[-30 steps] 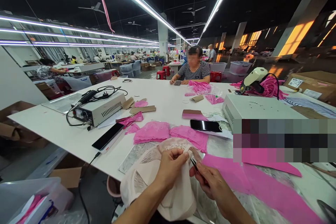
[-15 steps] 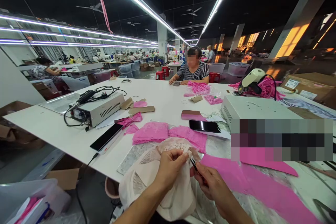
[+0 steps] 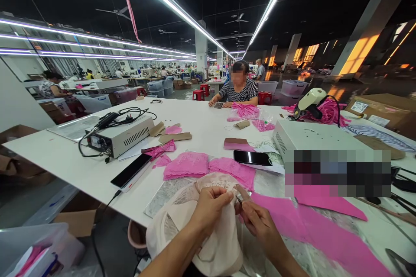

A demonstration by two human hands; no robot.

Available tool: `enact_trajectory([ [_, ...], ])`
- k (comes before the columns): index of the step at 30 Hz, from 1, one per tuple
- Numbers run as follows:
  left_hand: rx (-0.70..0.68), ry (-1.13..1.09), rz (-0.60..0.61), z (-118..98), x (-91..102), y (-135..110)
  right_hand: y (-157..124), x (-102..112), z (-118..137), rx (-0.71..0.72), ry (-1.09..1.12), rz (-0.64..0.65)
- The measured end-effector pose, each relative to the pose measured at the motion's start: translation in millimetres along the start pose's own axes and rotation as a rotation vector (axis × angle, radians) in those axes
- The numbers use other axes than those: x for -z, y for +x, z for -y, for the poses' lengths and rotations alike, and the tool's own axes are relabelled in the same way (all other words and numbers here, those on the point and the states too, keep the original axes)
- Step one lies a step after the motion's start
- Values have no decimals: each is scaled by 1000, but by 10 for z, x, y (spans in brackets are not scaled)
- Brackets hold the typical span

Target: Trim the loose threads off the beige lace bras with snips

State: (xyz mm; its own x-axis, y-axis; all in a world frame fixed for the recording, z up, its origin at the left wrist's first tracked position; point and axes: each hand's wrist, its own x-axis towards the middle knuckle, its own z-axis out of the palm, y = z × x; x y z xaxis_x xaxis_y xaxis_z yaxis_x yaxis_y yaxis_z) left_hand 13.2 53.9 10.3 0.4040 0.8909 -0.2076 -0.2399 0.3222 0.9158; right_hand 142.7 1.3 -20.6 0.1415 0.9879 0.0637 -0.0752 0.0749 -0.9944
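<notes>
My left hand (image 3: 210, 208) is closed, pinching the lace edge of a beige fabric piece (image 3: 182, 229) that hangs over the near edge of the white table (image 3: 201, 127). My right hand (image 3: 258, 220) is closed around small dark snips (image 3: 239, 200), whose tip meets the fabric right beside my left fingers. Two pink lace pieces (image 3: 186, 165) lie just beyond my hands. A long pink strip (image 3: 312, 233) stretches off to the right.
A grey control box (image 3: 118, 137) with cables stands at the left, with a phone (image 3: 131, 172) in front of it. Another phone (image 3: 252, 158) lies in the middle, by a white machine (image 3: 315, 138). A person (image 3: 238, 88) sits across the table. Bins and cardboard sit on the floor at the left.
My hands have drawn slightly closer together on the fabric, and the snips' tip has shifted up toward my left fingers. The view has tilted a little.
</notes>
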Motion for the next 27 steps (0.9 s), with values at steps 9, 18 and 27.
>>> enact_trajectory([
  [9, -32, 52, -13, -43, 48, -18, 74, 42, 156, 70, -107, -79],
  [18, -284, 534, 44, -206, 76, -119, 175, -95, 295, 46, -94, -128],
  [27, 77, 62, 142, -194, 124, -82, 172, -177, 238, -95, 189, -108],
])
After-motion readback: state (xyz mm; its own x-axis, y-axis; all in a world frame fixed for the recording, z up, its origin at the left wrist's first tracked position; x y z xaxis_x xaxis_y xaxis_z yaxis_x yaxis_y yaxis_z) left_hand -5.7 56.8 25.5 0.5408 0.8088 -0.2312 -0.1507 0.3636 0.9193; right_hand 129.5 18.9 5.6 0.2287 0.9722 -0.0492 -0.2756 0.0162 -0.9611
